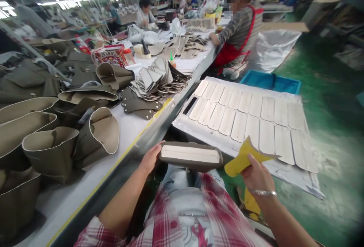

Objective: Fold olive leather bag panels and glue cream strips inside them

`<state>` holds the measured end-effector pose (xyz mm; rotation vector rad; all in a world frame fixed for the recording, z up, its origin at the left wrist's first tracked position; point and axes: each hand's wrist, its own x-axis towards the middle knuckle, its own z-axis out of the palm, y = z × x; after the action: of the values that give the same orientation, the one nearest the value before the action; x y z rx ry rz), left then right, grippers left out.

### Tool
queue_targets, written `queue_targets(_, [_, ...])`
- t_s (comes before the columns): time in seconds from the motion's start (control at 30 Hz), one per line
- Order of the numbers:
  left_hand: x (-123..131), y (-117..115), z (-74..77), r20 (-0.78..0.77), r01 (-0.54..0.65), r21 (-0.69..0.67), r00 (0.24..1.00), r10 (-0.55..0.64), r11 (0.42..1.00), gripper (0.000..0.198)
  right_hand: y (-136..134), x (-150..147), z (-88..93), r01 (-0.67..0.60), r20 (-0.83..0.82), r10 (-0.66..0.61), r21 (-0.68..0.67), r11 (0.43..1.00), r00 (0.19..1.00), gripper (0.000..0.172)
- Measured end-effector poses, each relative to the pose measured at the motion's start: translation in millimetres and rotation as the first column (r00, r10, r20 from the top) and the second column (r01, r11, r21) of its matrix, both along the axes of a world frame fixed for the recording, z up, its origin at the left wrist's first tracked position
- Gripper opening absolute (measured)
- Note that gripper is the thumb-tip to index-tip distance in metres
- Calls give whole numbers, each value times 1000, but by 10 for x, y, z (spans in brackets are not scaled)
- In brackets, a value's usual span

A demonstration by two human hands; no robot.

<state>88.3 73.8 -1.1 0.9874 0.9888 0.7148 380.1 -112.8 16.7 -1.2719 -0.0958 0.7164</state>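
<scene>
My left hand [150, 160] grips the left end of a dark olive bag body [191, 165], held above my lap. A long cream panel [190, 153] with rounded corners faces up inside its rim. On the right, my right hand [258, 178] is closed on a curled yellow sheet [241, 159] with a greyish other side, apart from the bag body. Beyond both hands lie rows of cream oblong panels [240, 125] on a white-covered board [182, 120]. Some of my left fingers are hidden behind the bag body.
Olive bag bodies [51, 152] crowd the long white table [125, 125] on my left. Farther along are stacked small pieces [153, 78] and a red patterned box [109, 55]. A co-worker in a red apron [236, 52] sits ahead, near a blue crate [270, 81].
</scene>
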Motion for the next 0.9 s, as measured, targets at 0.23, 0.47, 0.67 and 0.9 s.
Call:
queue_targets(0.23, [-46,44,-21,-437,292,280,887,-150,915,48,67,231,21,-27,-168,32,32,999,985,37])
queue_targets(0.47, [58,12,-100,-564,333,388,823,-65,859,44,351,253,-60,-108,-108,130,184,977,986,28])
queue_targets(0.67, [117,67,-131,-650,361,408,760,-11,839,47,692,177,-87,-166,-142,213,283,944,967,27])
queue_targets(0.9, [334,198,-71,-769,626,547,638,37,556,44,1057,172,-91,-362,-87,383,196,912,920,31])
